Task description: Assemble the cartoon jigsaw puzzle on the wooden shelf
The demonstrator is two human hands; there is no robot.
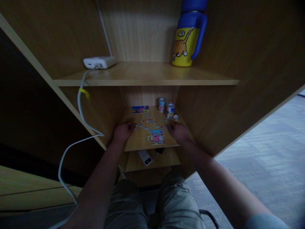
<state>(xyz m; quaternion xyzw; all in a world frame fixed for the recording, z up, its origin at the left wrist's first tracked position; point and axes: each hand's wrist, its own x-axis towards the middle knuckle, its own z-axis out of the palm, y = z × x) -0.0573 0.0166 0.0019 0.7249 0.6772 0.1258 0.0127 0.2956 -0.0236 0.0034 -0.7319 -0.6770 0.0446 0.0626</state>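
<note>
A partly joined jigsaw puzzle (157, 137) with cartoon figures lies near the front edge of the middle shelf. Behind it, several loose jigsaw pieces (146, 128) are scattered. My left hand (124, 131) rests at the left side, fingers curled together beside some loose pieces; what is between them, if anything, is hidden. At the right side, my right hand (178, 131) has its fingertips pinched at a small jigsaw piece (166, 126). A rectangular cartoon picture (139, 109) lies at the back left of this shelf.
Two small printed cans (161, 105) (170, 110) stand at the back right, with a round lid (175, 117) beside them. Above, the upper shelf (143, 71) holds a white charger (100, 62) with a hanging cable (79, 105) and a blue-yellow bottle (184, 41). A white phone-like device (145, 157) lies below.
</note>
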